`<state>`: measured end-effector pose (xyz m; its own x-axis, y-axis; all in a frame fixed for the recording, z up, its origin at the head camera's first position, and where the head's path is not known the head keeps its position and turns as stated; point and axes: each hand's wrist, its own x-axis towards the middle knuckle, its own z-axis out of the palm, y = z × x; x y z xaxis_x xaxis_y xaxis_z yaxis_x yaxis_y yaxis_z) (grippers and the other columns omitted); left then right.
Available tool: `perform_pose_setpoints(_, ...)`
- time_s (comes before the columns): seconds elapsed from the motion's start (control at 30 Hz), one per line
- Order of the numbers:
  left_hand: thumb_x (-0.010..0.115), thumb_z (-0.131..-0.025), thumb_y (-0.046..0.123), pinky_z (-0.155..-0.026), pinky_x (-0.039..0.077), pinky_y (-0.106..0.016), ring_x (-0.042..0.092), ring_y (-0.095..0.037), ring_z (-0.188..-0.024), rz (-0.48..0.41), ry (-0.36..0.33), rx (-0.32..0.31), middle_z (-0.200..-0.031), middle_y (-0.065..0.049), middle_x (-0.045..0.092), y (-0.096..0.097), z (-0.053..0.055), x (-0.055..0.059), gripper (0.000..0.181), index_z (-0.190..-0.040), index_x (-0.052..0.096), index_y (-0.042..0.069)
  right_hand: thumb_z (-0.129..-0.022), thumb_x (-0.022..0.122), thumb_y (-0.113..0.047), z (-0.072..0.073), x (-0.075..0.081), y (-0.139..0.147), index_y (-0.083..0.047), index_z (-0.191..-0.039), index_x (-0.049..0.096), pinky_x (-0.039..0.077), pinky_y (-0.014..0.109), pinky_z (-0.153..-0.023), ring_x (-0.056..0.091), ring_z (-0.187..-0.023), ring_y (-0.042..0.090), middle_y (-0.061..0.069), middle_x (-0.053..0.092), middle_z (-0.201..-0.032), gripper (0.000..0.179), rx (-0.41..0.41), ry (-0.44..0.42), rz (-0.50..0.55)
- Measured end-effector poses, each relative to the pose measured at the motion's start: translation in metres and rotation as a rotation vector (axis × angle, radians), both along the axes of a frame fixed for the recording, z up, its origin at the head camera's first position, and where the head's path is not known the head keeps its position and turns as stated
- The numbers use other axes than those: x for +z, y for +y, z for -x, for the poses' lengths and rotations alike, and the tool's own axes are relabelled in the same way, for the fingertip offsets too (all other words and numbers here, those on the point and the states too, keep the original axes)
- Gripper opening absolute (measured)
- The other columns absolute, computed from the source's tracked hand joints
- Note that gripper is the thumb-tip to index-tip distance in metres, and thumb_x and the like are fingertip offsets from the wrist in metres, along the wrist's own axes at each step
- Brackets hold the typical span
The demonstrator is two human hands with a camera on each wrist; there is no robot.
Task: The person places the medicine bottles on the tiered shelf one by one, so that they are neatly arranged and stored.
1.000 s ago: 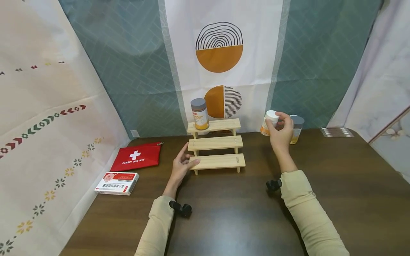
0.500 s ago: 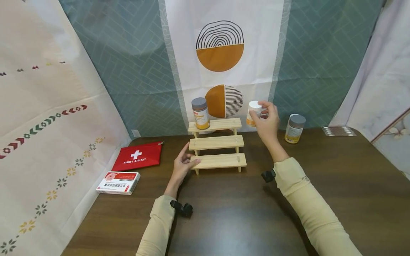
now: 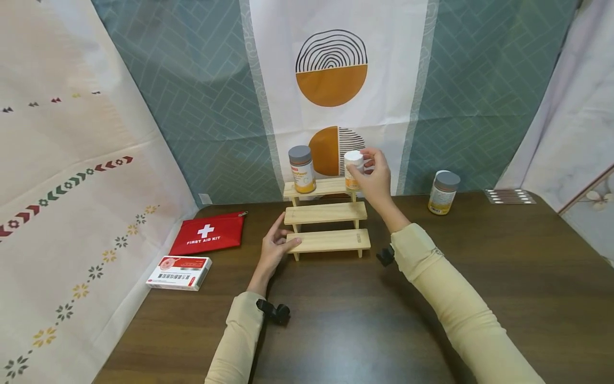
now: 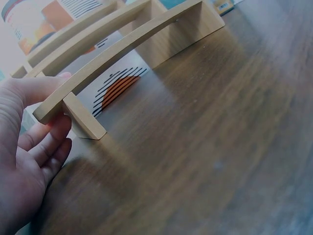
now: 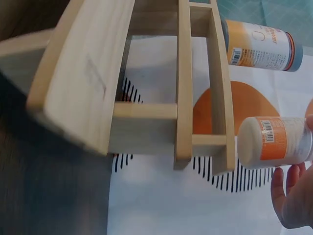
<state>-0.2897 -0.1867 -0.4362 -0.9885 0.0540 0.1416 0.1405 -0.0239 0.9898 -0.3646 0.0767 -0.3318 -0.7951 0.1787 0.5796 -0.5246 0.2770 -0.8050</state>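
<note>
A three-step wooden stand is on the table by the backdrop. My left hand grips the left end of its lowest step; in the left wrist view the thumb lies over the board and fingers curl beneath. My right hand pinches a white pill bottle with an orange-and-white label, thumb on one side and fingers on the other. The bottle is upright, close over the right end of the top step. A grey-lidded supplement jar stands on that step's left end, also seen in the right wrist view.
A second grey-lidded jar stands at the back right, with a white-topped thing partly hidden behind it. Further right lies a blister pack. At left are a red first aid pouch and a red-and-white medicine box.
My right hand has carried the pill bottle leftward from beside the back-right jar to above the top step. My left hand has stayed on the stand.
</note>
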Motion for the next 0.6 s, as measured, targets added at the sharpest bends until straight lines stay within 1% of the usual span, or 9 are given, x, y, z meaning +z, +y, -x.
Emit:
perform_pose_setpoints(0.1,0.073,-0.082,-0.004,-0.057,0.036,-0.017,0.037,-0.003,-0.058,-0.001,-0.001,0.0,-0.097,-0.005,0.052,-0.001,0.0,0.0,0.083,-0.152,0.036,0.019,-0.087,0.072,-0.013,0.004,0.003,-0.006,0.001,-0.126,0.053,0.041,0.025,-0.078,0.045,-0.092,0.016,0.02,0.054,-0.115,0.046,0.011,-0.011,0.011)
perform_pose_setpoints(0.23,0.073,-0.082,-0.004,-0.057,0.036,-0.018,0.038,-0.004,-0.057,0.014,-0.013,0.001,-0.097,-0.004,0.052,-0.001,-0.001,0.0,0.083,-0.153,0.035,0.019,-0.087,0.071,-0.013,0.006,0.004,-0.012,0.0,-0.126,0.053,0.043,0.023,-0.078,0.049,-0.095,0.02,0.019,0.055,-0.115,0.045,0.015,-0.024,0.011)
perform_pose_setpoints(0.37,0.073,-0.083,-0.003,-0.057,0.036,-0.019,0.039,-0.005,-0.057,0.029,0.019,-0.001,-0.096,-0.004,0.054,0.0,0.001,0.003,0.082,-0.153,0.035,0.017,-0.087,0.071,-0.014,0.011,0.004,-0.015,-0.001,-0.127,0.052,0.044,0.024,-0.079,0.053,-0.102,0.024,0.019,0.056,-0.118,0.046,0.019,-0.051,0.014)
perform_pose_setpoints(0.47,0.073,-0.083,-0.003,-0.058,0.037,-0.019,0.039,-0.004,-0.057,0.033,0.036,-0.008,-0.096,-0.005,0.054,0.001,0.003,0.005,0.082,-0.153,0.035,0.017,-0.088,0.07,-0.015,0.016,0.001,-0.017,-0.003,-0.129,0.051,0.045,0.023,-0.08,0.053,-0.105,0.024,0.017,0.054,-0.12,0.047,0.022,-0.082,0.025)
perform_pose_setpoints(0.6,0.073,-0.083,-0.003,-0.057,0.036,-0.019,0.038,-0.004,-0.057,0.026,0.015,-0.009,-0.097,-0.005,0.052,-0.001,0.001,0.003,0.082,-0.153,0.035,0.02,-0.087,0.07,-0.013,0.02,-0.007,-0.021,-0.004,-0.128,0.05,0.045,0.025,-0.081,0.052,-0.105,0.024,0.017,0.054,-0.12,0.047,0.031,-0.107,0.044)
